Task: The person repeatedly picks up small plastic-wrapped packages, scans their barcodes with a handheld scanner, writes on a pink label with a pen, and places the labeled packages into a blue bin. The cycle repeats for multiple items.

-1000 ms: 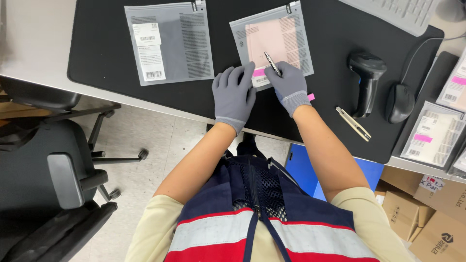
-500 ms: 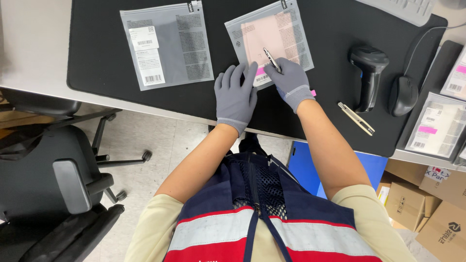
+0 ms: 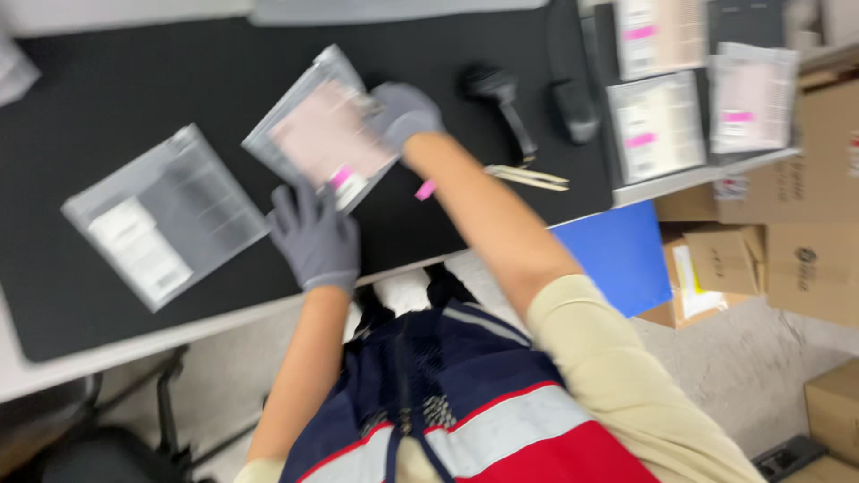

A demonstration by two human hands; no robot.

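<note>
A clear zip bag with a pinkish card and a pink sticker [image 3: 320,136] lies on the black desk mat [image 3: 107,98]. My right hand [image 3: 404,114], in a grey glove, grips the bag's right edge and lifts that side. My left hand [image 3: 311,234], also gloved, lies flat on the mat with fingers spread, its fingertips at the bag's near corner. A second zip bag with a white label [image 3: 165,215] lies to the left of my left hand. The picture is blurred by motion.
A black handheld scanner [image 3: 503,100] stands right of my right hand, with light tweezers [image 3: 528,177] and a pink tag [image 3: 424,190] near it. Several more bagged cards [image 3: 658,125] sit at the right. A blue folder [image 3: 617,255] and cardboard boxes [image 3: 796,250] lie below the desk edge.
The view has swung to the right and tilted. My right hand moved from pressing on the bag's middle to gripping its right edge. The bag has turned on the mat.
</note>
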